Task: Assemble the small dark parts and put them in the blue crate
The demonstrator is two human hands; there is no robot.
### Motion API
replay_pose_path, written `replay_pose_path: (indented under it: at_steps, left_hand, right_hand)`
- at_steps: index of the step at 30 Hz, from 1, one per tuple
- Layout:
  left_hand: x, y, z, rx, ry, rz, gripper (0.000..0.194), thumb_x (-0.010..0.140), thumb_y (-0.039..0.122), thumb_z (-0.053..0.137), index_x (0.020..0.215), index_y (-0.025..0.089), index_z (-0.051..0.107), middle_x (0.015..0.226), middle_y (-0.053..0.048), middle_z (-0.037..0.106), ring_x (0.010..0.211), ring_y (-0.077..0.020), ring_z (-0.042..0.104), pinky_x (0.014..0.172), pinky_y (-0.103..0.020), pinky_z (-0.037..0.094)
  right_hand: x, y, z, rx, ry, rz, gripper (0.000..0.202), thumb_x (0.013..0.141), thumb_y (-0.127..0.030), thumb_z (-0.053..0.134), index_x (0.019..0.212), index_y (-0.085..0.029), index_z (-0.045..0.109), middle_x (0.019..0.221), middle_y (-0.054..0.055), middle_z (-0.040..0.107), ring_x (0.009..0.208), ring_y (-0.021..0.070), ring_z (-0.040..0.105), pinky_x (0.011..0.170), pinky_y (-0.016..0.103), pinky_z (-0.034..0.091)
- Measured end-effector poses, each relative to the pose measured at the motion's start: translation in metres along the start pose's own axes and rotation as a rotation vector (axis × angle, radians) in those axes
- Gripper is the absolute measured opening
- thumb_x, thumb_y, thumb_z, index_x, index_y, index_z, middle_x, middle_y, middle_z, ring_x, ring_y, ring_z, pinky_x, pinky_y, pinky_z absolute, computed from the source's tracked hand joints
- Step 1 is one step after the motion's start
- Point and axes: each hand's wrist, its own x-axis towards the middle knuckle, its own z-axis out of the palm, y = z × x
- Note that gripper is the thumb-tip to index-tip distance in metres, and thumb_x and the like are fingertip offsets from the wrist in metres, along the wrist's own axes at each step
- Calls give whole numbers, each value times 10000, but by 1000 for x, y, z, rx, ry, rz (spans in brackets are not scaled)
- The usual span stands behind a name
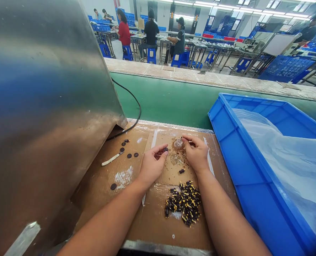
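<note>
My left hand [154,161] pinches a small dark round disc [166,149] between thumb and fingertips. To its right, my right hand [196,151] is closed in a pinch on a small dark piece [182,138], mostly hidden by the fingers. Just beside those fingertips sits a small clear round dish [178,143] on the cardboard. A single black part with light ends [181,171] lies below the hands. Nearer to me, a pile of small black parts with yellow ends [183,202] rests between my forearms.
Left of my hands lie several loose dark discs [113,186] and a white-handled knife-like tool [111,159]. A large metal housing [46,89] rises at left, with a black cable [136,103] behind. A blue crate [240,149] lined with plastic stands right. People sit at tables beyond.
</note>
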Motion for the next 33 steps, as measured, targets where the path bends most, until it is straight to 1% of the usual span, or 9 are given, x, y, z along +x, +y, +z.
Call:
replay_pose_path:
  at_steps: [8,13,17,20,23,26,28,30,33]
  left_hand:
    - [1,2,0,-2,-5,-13,377,871,248,650,1226,125,685,1148,-120,715,971,-197,669,847,-320,535]
    - [0,1,0,-6,14,3,353,862,218,655,1203,140,702,1149,-109,719,974,-191,673,872,-313,539]
    - [0,0,1,-87,32,0,356,830,212,693,1179,139,715,1052,-110,736,912,-177,682,861,-305,551]
    - [1,-2,1,-145,45,-13,360,799,232,735,1145,135,726,980,-105,740,872,-163,684,846,-287,556]
    - [0,-2,1,-173,48,-16,366,774,287,772,1103,131,736,973,-110,744,877,-161,693,855,-277,559]
    - [-2,0,2,-197,62,-18,380,742,313,803,1066,125,738,967,-114,750,885,-173,708,867,-284,568]
    - [-4,2,3,-201,58,-15,359,745,318,800,1041,123,742,961,-114,754,869,-180,716,865,-294,577]
    - [-7,3,4,-189,44,8,331,769,327,781,1032,129,748,967,-109,757,859,-184,721,867,-304,582]
    - [-10,3,4,-121,26,67,281,811,329,747,1033,158,764,1007,-95,758,916,-193,722,906,-308,574]
  right_hand:
    - [1,-1,-2,-36,-4,-41,180,923,-314,635,986,-224,779,971,58,778,861,206,714,746,329,551]
    - [0,1,-2,-52,13,-13,195,920,-330,632,990,-214,772,978,65,775,843,204,707,743,331,555]
    - [1,1,-6,-89,62,32,215,916,-337,620,995,-198,764,948,69,768,777,191,688,731,326,552]
    - [-1,-8,-13,-75,106,89,229,900,-363,630,984,-189,754,944,79,758,795,196,685,738,327,559]
    - [-12,-27,-17,134,94,243,234,854,-393,697,973,-194,730,938,74,748,823,196,690,742,326,581]
    - [-31,-49,-17,534,-43,491,262,798,-406,773,949,-206,696,907,49,739,855,197,710,729,318,612]
    - [-40,-60,-14,738,-124,606,277,763,-392,817,922,-207,686,885,31,734,888,196,724,748,307,623]
    - [-44,-67,-11,842,-139,668,295,717,-368,861,885,-201,684,855,12,724,887,185,733,768,287,626]
    - [-44,-73,-8,922,-131,731,324,664,-350,900,845,-188,686,818,-2,715,827,170,739,769,277,631]
